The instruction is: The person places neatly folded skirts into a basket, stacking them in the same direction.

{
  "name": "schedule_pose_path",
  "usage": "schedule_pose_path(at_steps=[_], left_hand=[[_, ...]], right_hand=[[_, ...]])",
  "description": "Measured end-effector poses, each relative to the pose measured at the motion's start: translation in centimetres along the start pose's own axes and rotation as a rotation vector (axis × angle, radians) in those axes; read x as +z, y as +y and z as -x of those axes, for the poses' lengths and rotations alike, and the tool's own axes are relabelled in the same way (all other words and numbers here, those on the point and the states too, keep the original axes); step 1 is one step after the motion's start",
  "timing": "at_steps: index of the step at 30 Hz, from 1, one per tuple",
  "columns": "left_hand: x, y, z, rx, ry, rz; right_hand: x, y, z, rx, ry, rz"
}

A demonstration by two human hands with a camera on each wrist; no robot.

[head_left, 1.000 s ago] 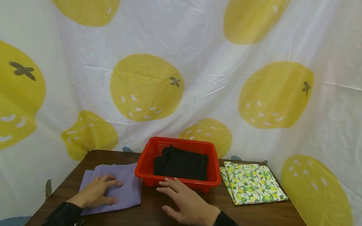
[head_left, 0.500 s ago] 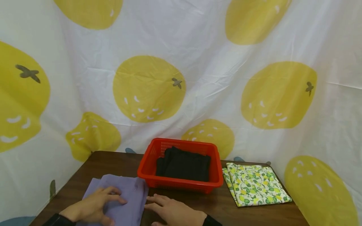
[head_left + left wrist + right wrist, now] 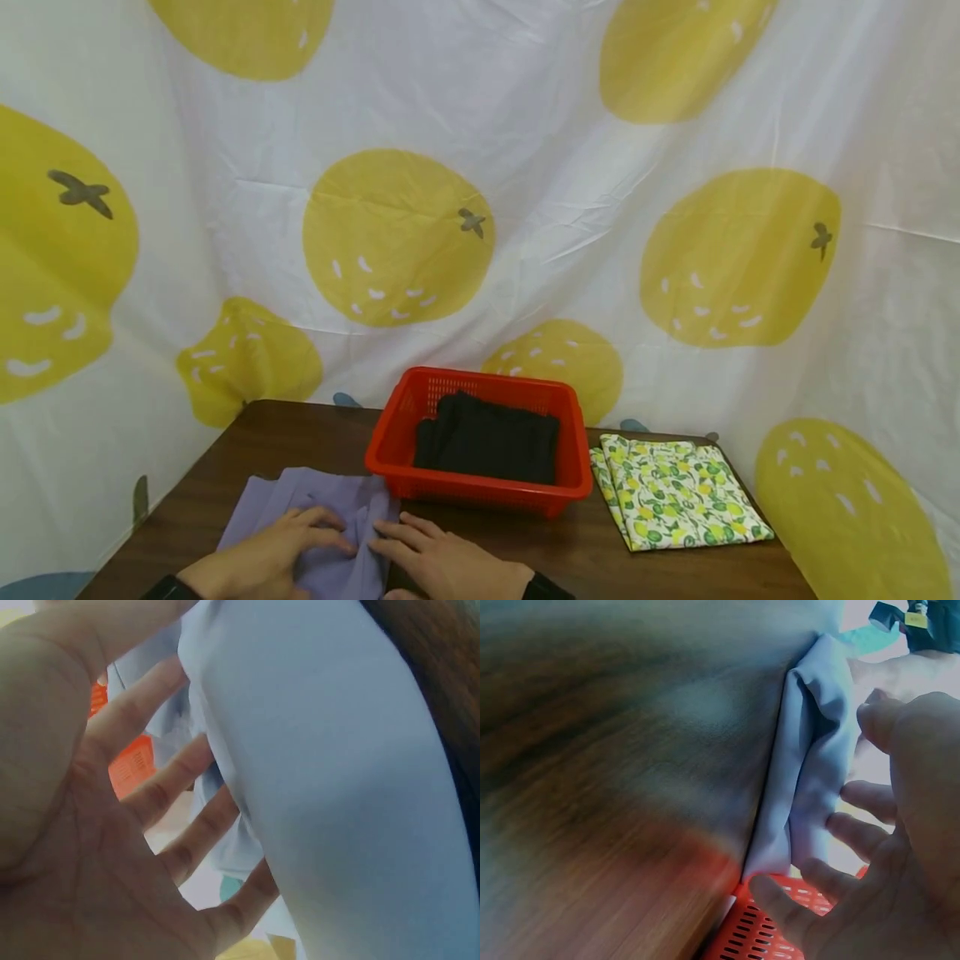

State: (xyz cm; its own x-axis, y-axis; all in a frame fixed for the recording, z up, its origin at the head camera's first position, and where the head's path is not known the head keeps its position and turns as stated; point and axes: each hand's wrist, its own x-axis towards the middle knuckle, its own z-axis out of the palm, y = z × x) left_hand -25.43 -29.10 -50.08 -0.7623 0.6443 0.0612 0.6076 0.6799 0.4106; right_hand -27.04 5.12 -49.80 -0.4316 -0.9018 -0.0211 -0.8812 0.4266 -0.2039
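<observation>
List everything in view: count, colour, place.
purple cloth: 1, purple, table's left side
basket: 1, red, table's back middle
dark cloth: 1 bundle, black, in basket
lemon-print cloth: 1, white, yellow, green, right of basket
table: 1, dark brown, under basket
backdrop: 1, white with yellow lemons, behind table
unclear item: 1, black with yellow patch, right wrist view's top right
cuffs: 2, black, at wrists
left grip: 1, bare, on purple cloth
right grip: 1, bare, at purple cloth's right edge

Dark brown wood-grain bench (image 3: 577, 542), rumpled lavender fabric cloth (image 3: 321, 490) at left, red rectangular plastic basket (image 3: 480, 490) between, folded white lemon-print cloth (image 3: 682, 496) at right
</observation>
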Motion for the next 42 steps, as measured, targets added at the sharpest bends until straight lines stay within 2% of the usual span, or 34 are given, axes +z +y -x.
schedule_pose_path(at_steps=[2,4,8,10,12,16,20,27,31,36,42], left_hand=[[-0.2,0.1,-0.1,-0.073,0.018,0.049],[-0.5,0.0,-0.3,-0.162,0.066,0.076],[-0.9,-0.8,-0.2,-0.377,0.153,0.028],[-0.9,-1.4,0.0,-0.44,0.142,-0.001],[-0.8,-1.7,0.4,-0.465,0.11,-0.003],[-0.5,-1.9,0.9,-0.446,0.058,0.025],[-0.3,-1.4,1.1,-0.397,0.033,0.032],[0.1,-0.6,1.4,-0.214,0.022,0.047],[0.2,-0.4,1.7,-0.102,0.01,0.058],[0.1,-0.4,2.1,-0.016,0.004,0.048],[-0.1,-0.3,2.5,0.053,0.011,0.01]], right_hand=[[0.0,0.0,-0.3,0.019,-0.013,0.002],[0.0,0.1,-0.7,0.047,-0.043,-0.01],[0.3,0.3,-1.1,0.06,-0.087,0.01],[0.6,0.4,-1.1,0.055,-0.102,0.011],[0.7,0.3,-1.1,0.044,-0.107,0.012],[0.6,0.0,-0.9,0.025,-0.097,0.013],[0.4,-0.4,-0.4,0.033,-0.074,0.011],[0.7,-0.1,0.1,0.067,-0.078,-0.023],[1.1,0.5,0.6,0.05,-0.092,-0.027],[1.5,0.9,1.3,-0.011,-0.062,-0.017],[1.5,0.8,1.4,-0.059,-0.057,-0.03]])
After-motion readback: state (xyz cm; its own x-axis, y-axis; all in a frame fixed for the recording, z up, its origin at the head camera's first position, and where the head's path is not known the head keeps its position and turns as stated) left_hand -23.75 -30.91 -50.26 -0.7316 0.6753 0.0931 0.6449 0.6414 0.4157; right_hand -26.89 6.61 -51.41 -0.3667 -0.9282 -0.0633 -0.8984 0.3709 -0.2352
